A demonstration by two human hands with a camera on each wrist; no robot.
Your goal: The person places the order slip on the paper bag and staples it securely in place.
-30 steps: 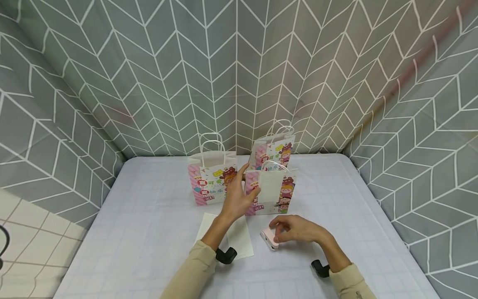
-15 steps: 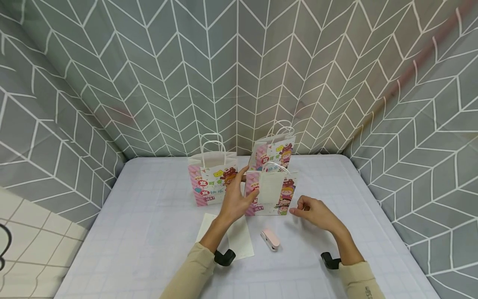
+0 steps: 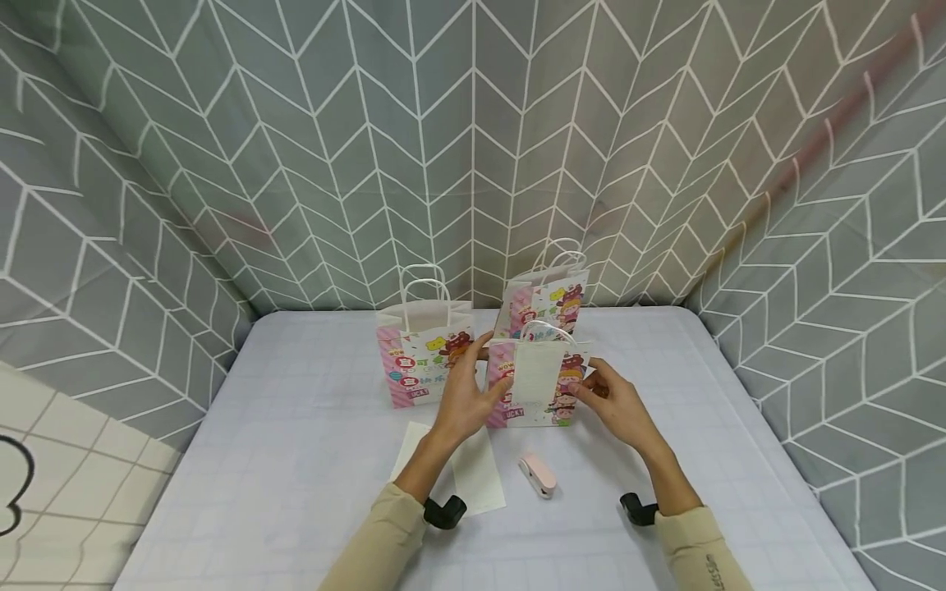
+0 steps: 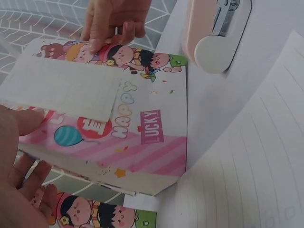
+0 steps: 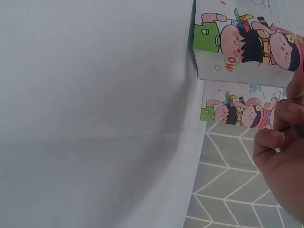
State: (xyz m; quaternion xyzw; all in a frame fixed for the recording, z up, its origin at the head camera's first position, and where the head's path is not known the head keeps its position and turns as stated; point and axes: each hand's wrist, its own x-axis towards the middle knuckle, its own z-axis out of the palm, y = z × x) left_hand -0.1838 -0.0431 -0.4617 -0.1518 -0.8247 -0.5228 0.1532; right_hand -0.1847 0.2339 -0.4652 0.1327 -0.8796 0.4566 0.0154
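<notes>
The front bag (image 4: 142, 107), upright on the table (image 3: 296, 460), is gripped at its left side by the left hand (image 3: 466, 397) and pinched at its right edge by the right hand (image 3: 617, 410), apparently to steady the face bearing the paper slip (image 3: 536, 371).

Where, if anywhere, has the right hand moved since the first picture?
Yes: the right hand moved forward and rightward from the stapler to the front bag.

Ref. front gift bag (image 3: 532, 414): L hand (image 3: 464, 394), finger ends pt. hidden behind it. Rear gift bag (image 3: 548, 302), behind ref.: lower pt. occl. Lined paper (image 3: 479, 478), near side of ref.: pt. hidden by L forearm (image 3: 424, 469). Stapler (image 4: 213, 40), same side: cropped, L wrist cam. R hand (image 5: 287, 154), R of ref.: cropped, R wrist cam.
</notes>
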